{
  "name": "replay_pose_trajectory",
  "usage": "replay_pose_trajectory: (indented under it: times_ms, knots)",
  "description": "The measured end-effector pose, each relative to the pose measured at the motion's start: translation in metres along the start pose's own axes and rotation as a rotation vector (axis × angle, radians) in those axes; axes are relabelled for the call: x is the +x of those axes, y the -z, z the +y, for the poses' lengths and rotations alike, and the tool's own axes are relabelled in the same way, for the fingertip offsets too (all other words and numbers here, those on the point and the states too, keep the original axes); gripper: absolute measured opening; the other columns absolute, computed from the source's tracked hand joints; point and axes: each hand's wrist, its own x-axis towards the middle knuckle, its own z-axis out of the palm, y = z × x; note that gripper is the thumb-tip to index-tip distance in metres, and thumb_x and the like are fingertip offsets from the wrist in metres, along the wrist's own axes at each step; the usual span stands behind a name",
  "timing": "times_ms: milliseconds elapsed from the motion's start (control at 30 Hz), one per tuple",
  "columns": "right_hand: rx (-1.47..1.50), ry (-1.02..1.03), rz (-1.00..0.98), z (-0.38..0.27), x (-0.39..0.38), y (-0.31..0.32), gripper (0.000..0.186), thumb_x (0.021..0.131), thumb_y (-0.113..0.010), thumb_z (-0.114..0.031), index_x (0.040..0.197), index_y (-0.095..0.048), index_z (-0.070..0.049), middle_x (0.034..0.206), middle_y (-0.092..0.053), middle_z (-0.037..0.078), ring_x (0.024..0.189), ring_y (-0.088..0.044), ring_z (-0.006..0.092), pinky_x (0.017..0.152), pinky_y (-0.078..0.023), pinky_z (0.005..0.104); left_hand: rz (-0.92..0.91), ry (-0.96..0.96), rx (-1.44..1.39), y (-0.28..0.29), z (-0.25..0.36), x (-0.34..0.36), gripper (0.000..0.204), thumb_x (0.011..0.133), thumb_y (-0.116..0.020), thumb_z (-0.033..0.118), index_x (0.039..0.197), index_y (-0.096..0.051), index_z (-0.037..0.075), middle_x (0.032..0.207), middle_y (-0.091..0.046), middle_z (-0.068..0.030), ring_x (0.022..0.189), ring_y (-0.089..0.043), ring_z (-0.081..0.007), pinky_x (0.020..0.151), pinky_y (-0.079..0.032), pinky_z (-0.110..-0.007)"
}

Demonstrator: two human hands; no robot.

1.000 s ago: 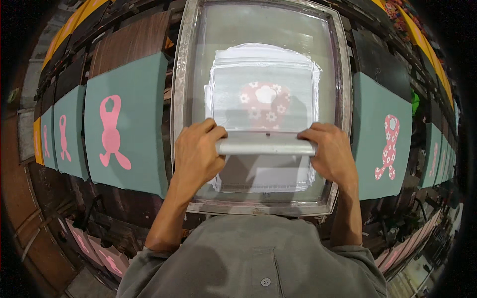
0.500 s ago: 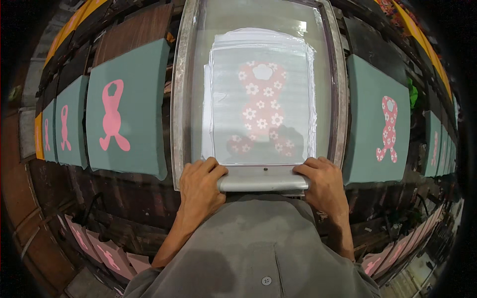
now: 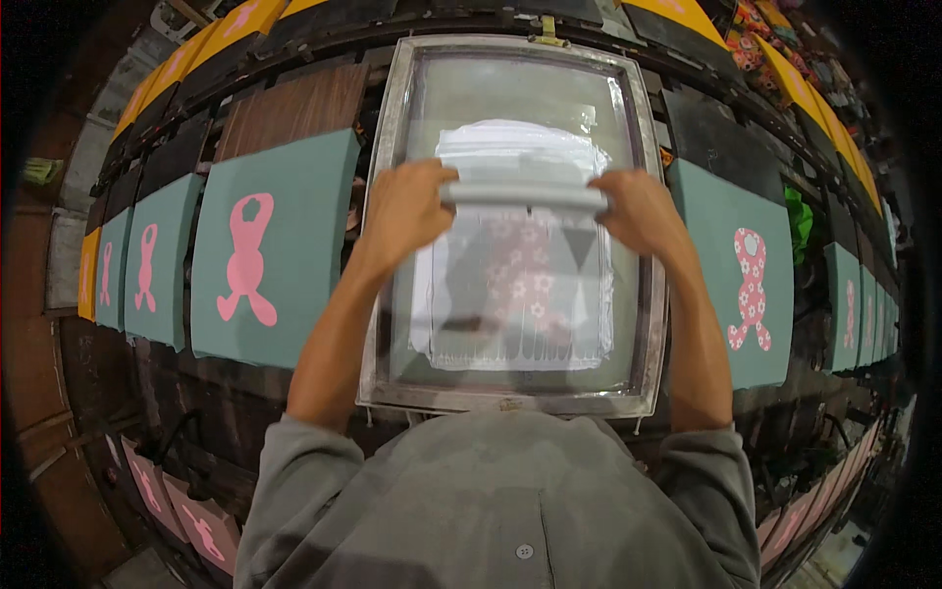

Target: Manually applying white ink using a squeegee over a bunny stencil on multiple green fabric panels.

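A grey squeegee (image 3: 525, 196) lies crosswise over a framed printing screen (image 3: 514, 404), in its upper half. My left hand (image 3: 407, 208) is closed round the left end of the squeegee, and my right hand (image 3: 640, 208) grips its right end. White ink (image 3: 424, 304) coats the mesh, with streaks along its lower edge. Through the mesh a pink rabbit shape with white flowers (image 3: 525, 280) shows, partly covered by the squeegee and its shadow. Both hands look slightly blurred.
To the left, green fabric pieces (image 3: 304, 226) carry plain pink rabbit shapes. On the right, another green piece (image 3: 706, 294) bears a pink rabbit with white flowers. Yellow pieces (image 3: 677, 20) line the far side, and dusty-pink pieces (image 3: 201, 525) hang low at the near left.
Both hands have moved the squeegee away from me, from the screen's near edge to its upper half. The ink now ends in streaks near the bottom. My view has shifted slightly.
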Motion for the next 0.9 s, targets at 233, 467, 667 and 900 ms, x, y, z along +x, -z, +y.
replay_pose_trajectory:
  times_ms: [233, 467, 667, 900]
  knots:
    - [0.002, 0.046, 0.024, 0.039, 0.086, -0.002, 0.041, 0.069, -0.062, 0.003, 0.105, -0.077, -0.010, 0.089, -0.072, 0.022, 0.086, -0.069, 0.0415, 0.081, -0.055, 0.0480, -0.008, 0.049, 0.009, -0.019, -0.030, 0.082, 0.035, 0.073, -0.063, 0.004, 0.104, -0.076, 0.009, 0.097, -0.070, -0.0164, 0.093, -0.066, -0.0415, 0.084, -0.053, -0.049]
    - [0.069, -0.023, -0.074, 0.017, 0.056, -0.001, 0.041, 0.064, -0.068, 0.002, 0.105, -0.074, -0.002, 0.104, -0.071, 0.019, 0.098, -0.066, 0.0412, 0.087, -0.053, 0.0448, -0.076, 0.142, -0.024, -0.005, -0.014, 0.051, 0.024, 0.071, -0.066, 0.003, 0.095, -0.073, 0.006, 0.094, -0.067, -0.0124, 0.093, -0.064, -0.0393, 0.080, -0.051, -0.046]
    - [0.137, -0.013, -0.084, -0.008, 0.007, -0.002, 0.031, 0.067, -0.065, 0.007, 0.096, -0.074, -0.002, 0.092, -0.070, 0.015, 0.089, -0.066, 0.0383, 0.078, -0.052, 0.0442, -0.094, 0.113, -0.065, -0.006, 0.001, 0.003, 0.021, 0.067, -0.069, 0.003, 0.088, -0.071, 0.005, 0.089, -0.065, -0.0105, 0.087, -0.063, -0.0378, 0.073, -0.049, -0.045]
    - [0.210, -0.031, -0.109, -0.033, -0.052, -0.010, 0.033, 0.065, -0.065, 0.008, 0.094, -0.075, -0.004, 0.089, -0.069, 0.013, 0.087, -0.065, 0.0379, 0.078, -0.052, 0.0454, -0.113, 0.120, -0.066, -0.001, 0.028, -0.056, 0.026, 0.062, -0.070, -0.001, 0.087, -0.070, 0.005, 0.087, -0.064, -0.0103, 0.083, -0.062, -0.0369, 0.070, -0.049, -0.044]
